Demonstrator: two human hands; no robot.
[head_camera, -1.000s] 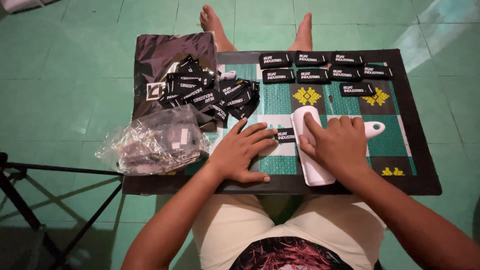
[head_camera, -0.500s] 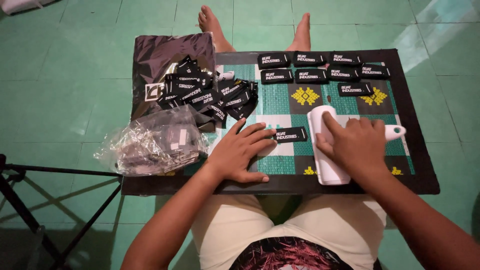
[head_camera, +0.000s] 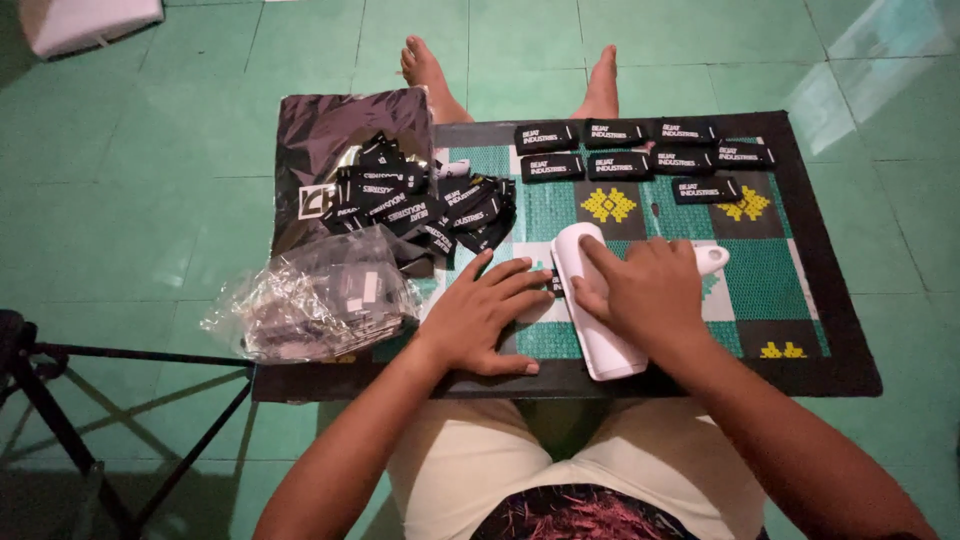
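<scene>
Head view, white roller under right hand

A heap of black fabric labels lies on a dark plastic bag at the mat's left end, with a crinkled clear plastic bag just below it. Eight more black labels sit in neat rows along the far edge of the green patterned mat. A black tripod stands on the green tiled floor at lower left.
</scene>
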